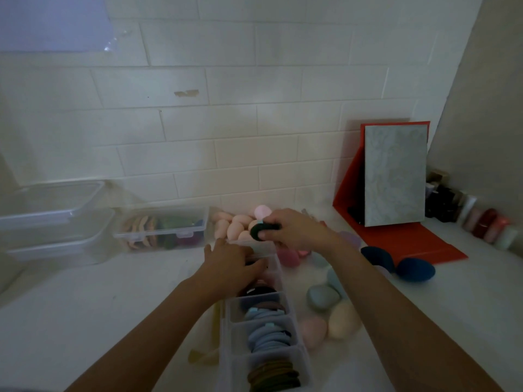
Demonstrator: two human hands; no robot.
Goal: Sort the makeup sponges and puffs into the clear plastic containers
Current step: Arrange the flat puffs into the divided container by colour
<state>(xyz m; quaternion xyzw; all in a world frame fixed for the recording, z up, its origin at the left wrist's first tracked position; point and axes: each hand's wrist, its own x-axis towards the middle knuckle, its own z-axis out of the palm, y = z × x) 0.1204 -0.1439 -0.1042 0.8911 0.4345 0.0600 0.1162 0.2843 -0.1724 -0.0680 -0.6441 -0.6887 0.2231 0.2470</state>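
Bottom centre: long clear plastic divided container [226, 329] ran up the white tabletop [85, 321]; compartments held olive-brown round puffs [273, 376], then pale blue round puffs [268, 335], darker ones further up. Right of it, loose egg-shaped sponges: pink [312, 331], cream [342, 321], grey-blue [322, 299]. Two dark blue sponges [414, 269] lay further right.

Left hand [229, 264] rested flat on the container's far compartments, fingers spread, gripping nothing. Right hand [297, 227] hovered above the container's far end, fingers pinched on a dark green round puff [261, 230].

Behind: a pile of peach egg sponges [235, 226]; left of it a latched clear box [164, 230] with mixed-colour puffs, then two stacked clear tubs [53, 219] at left edge. Right: red folding stand [396, 239] holding a grey panel. White tiled wall [226, 108] filled upper frame.
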